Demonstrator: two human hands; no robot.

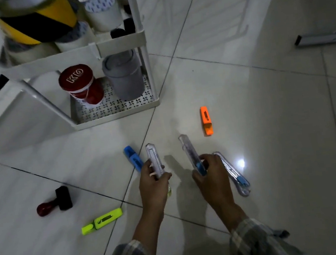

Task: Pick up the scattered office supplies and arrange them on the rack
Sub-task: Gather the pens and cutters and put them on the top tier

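- Clear plastic in both fists: the left hand (152,183) grips one see-through utility knife (154,159) by its lower half, tip pointing up and away, held above the floor.
- Over on the other side, the right hand (210,175) is wrapped round a second clear knife (189,152), the one with a blue slider showing between the fingers, its tip angled up and left.
- Both hands are clamped on their cutters and held apart, a gap of bare tile between them.
- Just beside the right hand, a third clear knife (233,174) lies flat on the floor, blue slider near its close end.
- A blue highlighter (133,158) lies on the tiles by the left hand's fingers.
- Further out, an orange highlighter (206,120) lies alone beyond the right hand.
- Down left, a yellow highlighter (102,221) lies across a grout line, and a stamp (55,201) with a red handle lies on its side past it.
- Up top, the white rack (121,42) stands on the tiled floor (268,114): a red canister (82,85) and a grey canister (125,77) side by side on the bottom tray.
- On the shelf above: a yellow-and-black tape roll (35,18) stacked on pale rolls, with a white tape roll (103,14) beside them.
- Plaid sleeves cover both forearms.
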